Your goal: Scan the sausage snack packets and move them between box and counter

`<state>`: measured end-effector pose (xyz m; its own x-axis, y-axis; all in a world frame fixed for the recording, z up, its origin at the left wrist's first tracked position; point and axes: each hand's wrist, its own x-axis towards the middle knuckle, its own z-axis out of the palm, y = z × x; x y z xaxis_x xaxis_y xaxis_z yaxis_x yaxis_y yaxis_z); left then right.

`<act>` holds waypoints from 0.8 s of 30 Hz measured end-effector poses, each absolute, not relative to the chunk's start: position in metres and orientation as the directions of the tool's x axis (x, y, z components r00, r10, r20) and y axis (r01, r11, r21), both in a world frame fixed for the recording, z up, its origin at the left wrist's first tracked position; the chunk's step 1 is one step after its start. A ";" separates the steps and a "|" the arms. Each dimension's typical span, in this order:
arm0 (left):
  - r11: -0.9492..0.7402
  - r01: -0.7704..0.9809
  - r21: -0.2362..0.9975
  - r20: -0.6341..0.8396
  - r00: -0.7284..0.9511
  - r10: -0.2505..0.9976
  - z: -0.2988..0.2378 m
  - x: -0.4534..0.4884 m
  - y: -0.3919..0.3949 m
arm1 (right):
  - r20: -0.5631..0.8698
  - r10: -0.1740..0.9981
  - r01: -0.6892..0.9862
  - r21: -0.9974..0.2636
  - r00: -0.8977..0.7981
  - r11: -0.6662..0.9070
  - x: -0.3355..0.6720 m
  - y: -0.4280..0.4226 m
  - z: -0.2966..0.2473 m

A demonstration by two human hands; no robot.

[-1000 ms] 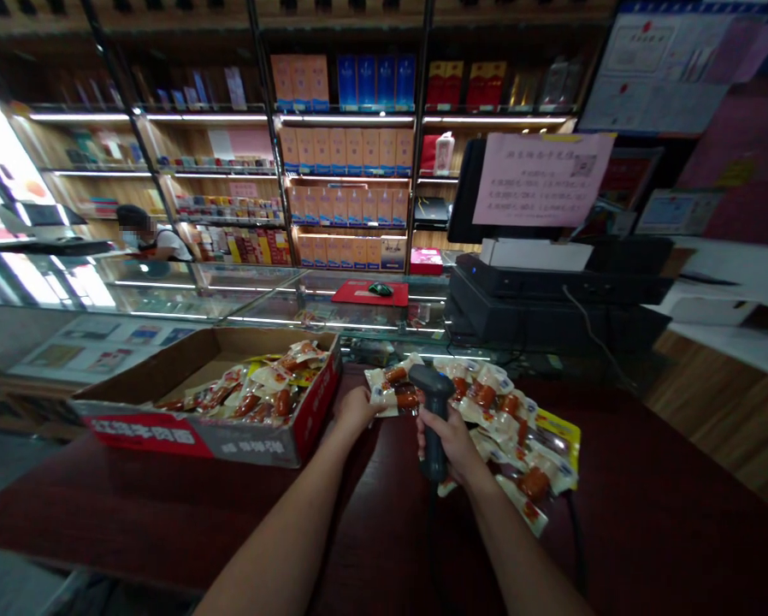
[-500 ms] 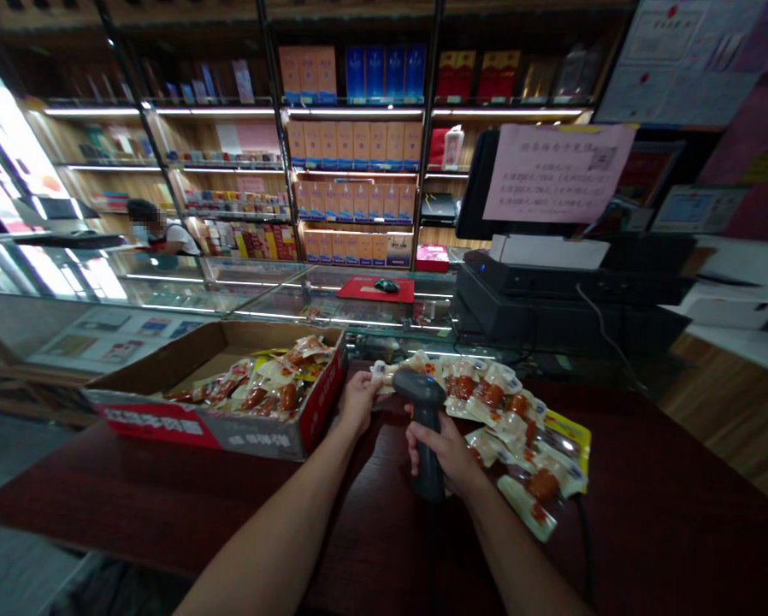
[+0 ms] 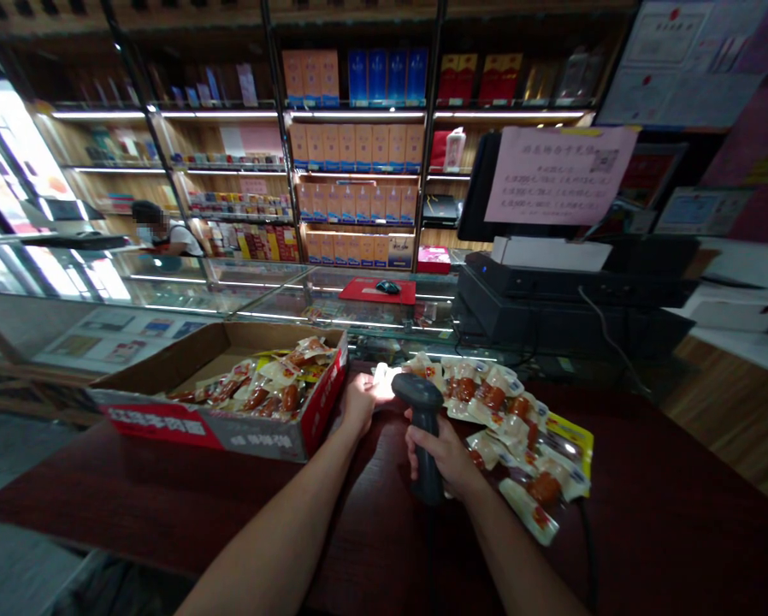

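Observation:
My right hand (image 3: 445, 453) is wrapped round the handle of a dark barcode scanner (image 3: 422, 428), its head turned toward my left hand. My left hand (image 3: 360, 404) pinches a small sealed sausage packet (image 3: 384, 382), lit bright white in front of the scanner head. To the right of the scanner, a heap of clear-and-white sausage packets (image 3: 493, 389) lies on the dark red table, with a yellow packet (image 3: 576, 436) among them. Left of my hands stands an open cardboard box (image 3: 166, 423), partly filled with more sausage packets (image 3: 274, 385).
Behind the table runs a glass counter (image 3: 274, 295) with a mouse (image 3: 387, 287) on a red mat. A monitor (image 3: 480, 188) with a pink notice stands on dark equipment at the right. The scanner's cable (image 3: 589, 547) lies along the table. Another person (image 3: 166, 235) is far left.
A bright light from the scanner now falls on the packet in my left hand. Both hands stay nearly in place; the view has shifted slightly.

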<state>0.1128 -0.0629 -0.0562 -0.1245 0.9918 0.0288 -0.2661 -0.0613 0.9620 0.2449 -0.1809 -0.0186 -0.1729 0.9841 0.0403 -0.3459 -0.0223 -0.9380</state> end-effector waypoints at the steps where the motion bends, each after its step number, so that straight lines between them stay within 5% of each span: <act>1: -0.058 -0.289 0.956 0.023 -0.120 0.992 -0.056 0.112 -0.063 | 0.038 0.985 -0.343 -0.939 -0.171 -0.024 0.245 -0.181 -0.019; 11: -0.077 -0.518 0.852 -0.012 -0.166 0.986 -0.033 0.104 -0.068 | 0.011 0.996 -0.360 -0.933 -0.093 -0.024 0.248 -0.177 -0.015; 19: -0.348 -0.592 0.727 0.089 -0.422 0.902 0.013 0.074 -0.068 | 0.046 0.992 -0.348 -0.938 -0.120 0.002 0.240 -0.173 0.016; 24: -0.413 -0.557 0.721 -0.030 -0.620 0.784 0.025 0.039 -0.055 | 0.084 0.988 -0.326 -0.945 -0.130 0.038 0.233 -0.170 0.025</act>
